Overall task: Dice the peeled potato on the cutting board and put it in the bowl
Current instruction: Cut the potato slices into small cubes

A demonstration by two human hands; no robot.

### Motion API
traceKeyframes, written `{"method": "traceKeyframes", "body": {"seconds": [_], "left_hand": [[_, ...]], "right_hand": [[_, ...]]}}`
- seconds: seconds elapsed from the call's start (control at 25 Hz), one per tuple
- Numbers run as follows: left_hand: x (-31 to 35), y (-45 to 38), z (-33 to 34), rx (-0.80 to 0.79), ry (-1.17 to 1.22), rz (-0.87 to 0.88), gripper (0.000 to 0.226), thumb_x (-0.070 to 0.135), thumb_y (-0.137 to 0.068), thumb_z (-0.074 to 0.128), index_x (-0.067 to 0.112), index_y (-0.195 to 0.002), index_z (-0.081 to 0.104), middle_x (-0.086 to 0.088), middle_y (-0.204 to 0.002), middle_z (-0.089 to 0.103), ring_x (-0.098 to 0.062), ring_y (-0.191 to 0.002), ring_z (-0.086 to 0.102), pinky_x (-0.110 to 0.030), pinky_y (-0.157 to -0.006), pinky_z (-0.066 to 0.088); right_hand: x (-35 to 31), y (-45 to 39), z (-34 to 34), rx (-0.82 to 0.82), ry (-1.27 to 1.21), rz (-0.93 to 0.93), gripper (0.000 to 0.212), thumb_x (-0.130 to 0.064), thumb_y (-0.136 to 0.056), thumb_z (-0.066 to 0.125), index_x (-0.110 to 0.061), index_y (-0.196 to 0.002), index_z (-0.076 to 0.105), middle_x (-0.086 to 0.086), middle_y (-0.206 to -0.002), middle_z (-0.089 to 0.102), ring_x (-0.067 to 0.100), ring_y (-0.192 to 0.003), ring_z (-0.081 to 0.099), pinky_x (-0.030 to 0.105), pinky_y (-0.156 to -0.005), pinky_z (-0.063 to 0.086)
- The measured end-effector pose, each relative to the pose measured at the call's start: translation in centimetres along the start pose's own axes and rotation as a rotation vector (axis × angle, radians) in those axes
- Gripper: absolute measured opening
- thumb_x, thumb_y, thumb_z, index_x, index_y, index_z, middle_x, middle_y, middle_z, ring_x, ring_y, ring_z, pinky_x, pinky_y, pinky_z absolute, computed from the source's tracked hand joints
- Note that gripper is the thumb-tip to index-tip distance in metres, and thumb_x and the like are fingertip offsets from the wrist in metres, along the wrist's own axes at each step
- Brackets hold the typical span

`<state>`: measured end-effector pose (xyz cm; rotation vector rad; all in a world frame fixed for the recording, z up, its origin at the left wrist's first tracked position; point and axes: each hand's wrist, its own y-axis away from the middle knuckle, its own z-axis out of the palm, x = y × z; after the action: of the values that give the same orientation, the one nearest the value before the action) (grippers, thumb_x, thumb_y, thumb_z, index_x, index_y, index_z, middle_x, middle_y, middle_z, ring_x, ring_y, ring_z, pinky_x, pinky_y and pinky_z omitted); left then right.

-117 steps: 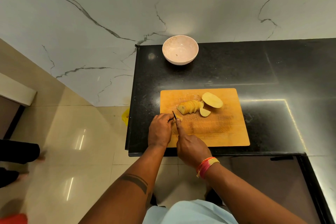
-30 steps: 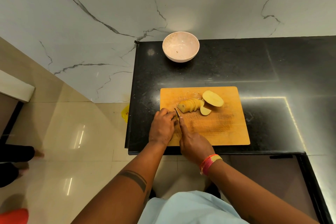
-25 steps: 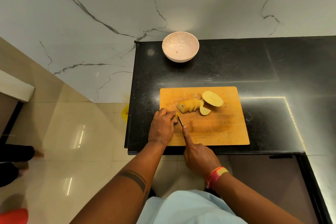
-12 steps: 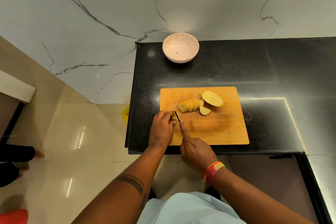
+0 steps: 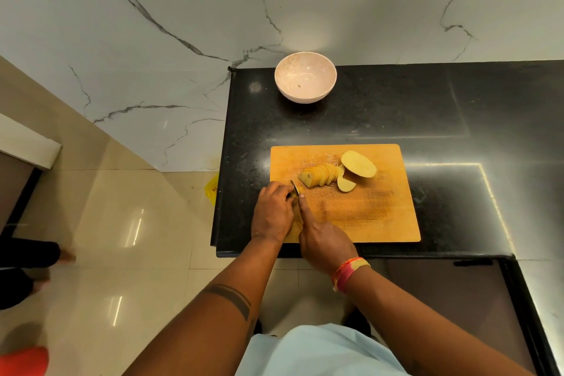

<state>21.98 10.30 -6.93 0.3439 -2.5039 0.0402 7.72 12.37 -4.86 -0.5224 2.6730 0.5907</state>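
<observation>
On the wooden cutting board [image 5: 375, 210] lie a fanned row of potato slices [image 5: 320, 174], a potato half [image 5: 358, 163] flat side up, and a small wedge [image 5: 345, 184]. At the board's near left corner my left hand [image 5: 271, 213] curls over a small potato piece [image 5: 297, 192], mostly hidden under the fingers. My right hand [image 5: 323, 238] grips a knife [image 5: 294, 186], index finger stretched along the blade's back, its tip just showing beside the left fingers. The pale bowl [image 5: 305, 80] stands at the counter's far edge with nothing in it but a speck.
The black counter [image 5: 442, 119] ends just left of the board and near my body. A marble wall rises behind the bowl. Another person's legs [image 5: 27, 259] stand on the tiled floor at the left. A yellow scrap [image 5: 211, 189] lies on the floor.
The right hand drew the knife back toward me, then pushed it forward again beside the left fingers. The slices, half and bowl have stayed where they were.
</observation>
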Motion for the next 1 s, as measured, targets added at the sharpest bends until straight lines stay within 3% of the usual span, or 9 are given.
{"method": "traceKeyframes", "body": {"seconds": [0.24,0.44,0.6,1.0], "left_hand": [[0.1,0.1,0.1,0.009,0.006,-0.023,0.030,0.021,-0.097,0.062,0.016,-0.126,0.066,0.002,-0.123,0.058,-0.013,-0.111,0.049,-0.020,-0.090,0.040],[0.1,0.4,0.0,0.006,0.069,-0.025,0.032,0.022,-0.096,0.065,0.017,-0.128,0.065,0.004,-0.124,0.057,-0.012,-0.111,0.052,-0.026,-0.094,0.050],[-0.5,0.9,-0.1,0.016,0.199,-0.076,0.038,0.020,-0.094,0.068,0.019,-0.132,0.062,0.005,-0.128,0.053,-0.008,-0.110,0.058,-0.022,-0.093,0.053],[-0.5,0.1,-0.1,0.033,0.074,-0.064,0.028,0.022,-0.096,0.064,0.016,-0.123,0.067,0.003,-0.113,0.056,-0.015,-0.104,0.054,-0.031,-0.087,0.054]], "right_hand": [[0.9,3.4,0.7,-0.036,0.050,0.001,0.078,-0.027,-0.103,0.035,-0.027,-0.157,-0.022,0.004,-0.070,0.056,0.017,-0.050,0.049,0.033,-0.048,0.042],[1.6,5.4,0.5,-0.079,0.024,0.012,0.077,-0.029,-0.103,0.031,-0.031,-0.154,-0.027,0.002,-0.070,0.060,0.019,-0.055,0.056,0.040,-0.054,0.051],[1.1,4.3,-0.3,-0.021,-0.029,0.023,0.078,-0.028,-0.102,0.034,-0.035,-0.155,-0.024,0.001,-0.066,0.059,0.017,-0.051,0.053,0.038,-0.050,0.047],[-0.1,0.3,-0.2,-0.030,0.036,-0.015,0.077,-0.024,-0.099,0.036,-0.030,-0.159,-0.013,0.005,-0.068,0.057,0.024,-0.054,0.053,0.041,-0.054,0.053]]}}
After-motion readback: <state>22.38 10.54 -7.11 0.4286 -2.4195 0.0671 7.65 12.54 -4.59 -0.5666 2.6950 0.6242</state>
